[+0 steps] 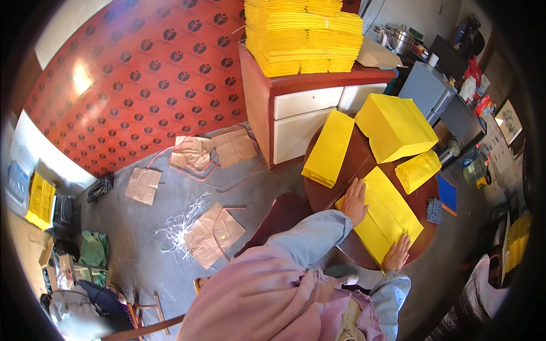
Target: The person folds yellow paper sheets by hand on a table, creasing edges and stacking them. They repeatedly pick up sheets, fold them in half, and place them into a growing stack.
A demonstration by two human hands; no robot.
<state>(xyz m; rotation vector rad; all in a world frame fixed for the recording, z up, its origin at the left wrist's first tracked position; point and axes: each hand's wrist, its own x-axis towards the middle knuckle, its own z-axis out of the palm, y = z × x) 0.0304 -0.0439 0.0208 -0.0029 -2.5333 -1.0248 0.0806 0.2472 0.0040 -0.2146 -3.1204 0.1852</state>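
Note:
A flat, folded yellow paper piece (384, 215) lies near the front of a round dark-red table (324, 200). It has creases running along its length. My left hand (356, 203) rests on its left edge, fingers stretched out. On its near right part lies my right hand (396, 254), fingers extended and flat. Neither hand grips anything. Behind the paper stands a tall block of stacked yellow paper (398, 128). A narrow folded yellow stack (330, 149) is to the left of that block, and a smaller rolled or folded yellow bundle (418, 170) is to its right.
A blue flat item (447, 195) and a small grey basket-like object (434, 210) sit at the table's right edge. Beyond is a red-topped cabinet (307, 108) bearing tall yellow stacks (304, 40). Brown paper sheets (215, 234) and white strips (185, 227) litter the floor at left.

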